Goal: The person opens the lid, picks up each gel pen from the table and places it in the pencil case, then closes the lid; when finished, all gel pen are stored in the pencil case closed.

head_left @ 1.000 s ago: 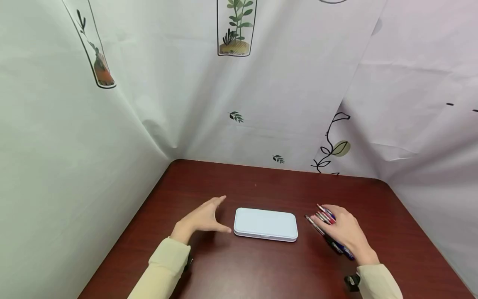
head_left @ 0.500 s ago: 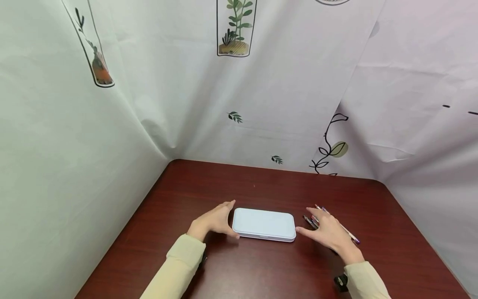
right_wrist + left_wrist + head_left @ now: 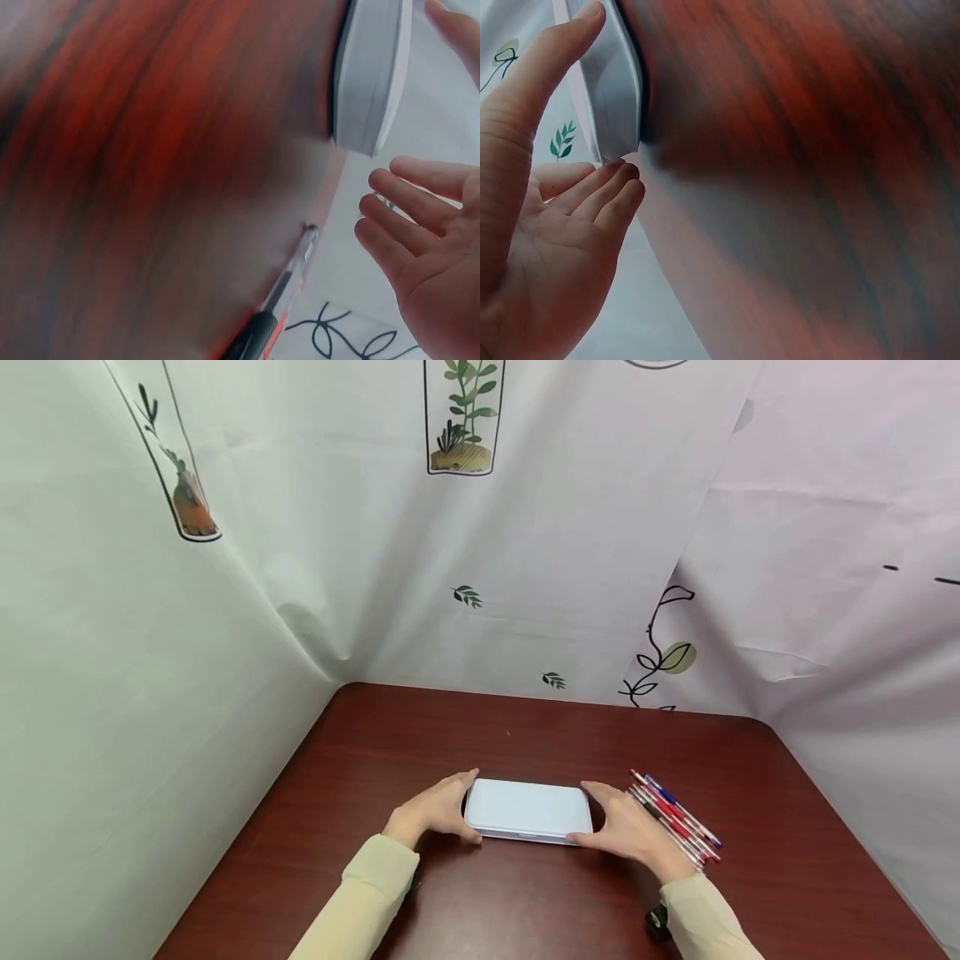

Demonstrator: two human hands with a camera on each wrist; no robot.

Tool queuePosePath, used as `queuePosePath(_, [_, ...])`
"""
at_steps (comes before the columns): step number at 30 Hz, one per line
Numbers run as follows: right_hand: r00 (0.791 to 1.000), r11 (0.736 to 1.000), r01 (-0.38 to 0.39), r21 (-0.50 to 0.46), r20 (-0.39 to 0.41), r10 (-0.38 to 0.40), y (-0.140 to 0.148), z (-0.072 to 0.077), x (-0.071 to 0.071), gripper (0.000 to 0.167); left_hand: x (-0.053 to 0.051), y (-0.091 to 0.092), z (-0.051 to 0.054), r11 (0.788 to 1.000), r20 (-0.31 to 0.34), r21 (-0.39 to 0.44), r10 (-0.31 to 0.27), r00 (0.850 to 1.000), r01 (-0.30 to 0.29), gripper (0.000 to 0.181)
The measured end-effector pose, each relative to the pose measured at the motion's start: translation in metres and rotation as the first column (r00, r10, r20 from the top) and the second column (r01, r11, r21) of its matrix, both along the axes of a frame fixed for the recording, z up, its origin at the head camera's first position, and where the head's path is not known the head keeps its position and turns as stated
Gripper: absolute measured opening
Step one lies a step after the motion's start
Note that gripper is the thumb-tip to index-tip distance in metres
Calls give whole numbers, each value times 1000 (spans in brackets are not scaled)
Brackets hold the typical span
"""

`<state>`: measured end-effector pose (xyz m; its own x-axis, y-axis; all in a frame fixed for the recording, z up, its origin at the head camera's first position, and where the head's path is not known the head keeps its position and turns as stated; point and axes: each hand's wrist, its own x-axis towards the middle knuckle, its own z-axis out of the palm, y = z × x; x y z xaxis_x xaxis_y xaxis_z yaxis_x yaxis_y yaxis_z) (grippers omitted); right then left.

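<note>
A flat, pale pencil case (image 3: 528, 807) with rounded corners and a lid seam lies closed on the table. My left hand (image 3: 435, 810) spans its left end. In the left wrist view, the thumb (image 3: 562, 49) lies across the front side of the case and the fingertips (image 3: 622, 176) touch its end. At the opposite end is my right hand (image 3: 630, 827), thumb toward the front edge and fingers toward the back. The right wrist view shows a small gap between its spread fingers (image 3: 401, 202) and the pencil case (image 3: 369, 82).
Several pens (image 3: 678, 818) with red, blue and black parts lie side by side to the right, partly behind the right hand. One dark-gripped pen (image 3: 259, 334) is near that hand. The dark red-brown table (image 3: 517, 902) meets a printed white curtain (image 3: 525, 568) at the back.
My right hand has let go of the pens, leaving them on the table, and moved left to the case's right end. My left hand has moved right, onto the left end.
</note>
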<state>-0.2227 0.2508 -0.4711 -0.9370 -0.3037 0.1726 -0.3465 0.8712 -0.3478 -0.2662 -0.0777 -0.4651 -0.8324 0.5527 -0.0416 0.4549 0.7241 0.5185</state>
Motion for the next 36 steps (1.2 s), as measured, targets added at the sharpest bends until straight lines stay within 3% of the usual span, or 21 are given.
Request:
queuePosePath(12, [992, 997, -79, 20, 98, 77, -21, -4, -8, 106, -4, -1, -11, 999, -18, 48, -6, 1000, 7, 105])
queuePosePath(24, [968, 983, -135, -122, 194, 157, -30, -10, -21, 100, -5, 0, -13, 996, -24, 84, -1, 1000, 3, 98])
queuePosePath(36, [975, 984, -128, -126, 165, 148, -32, -15, -29, 92, -5, 2, -14, 994, -28, 99, 56, 998, -53, 89])
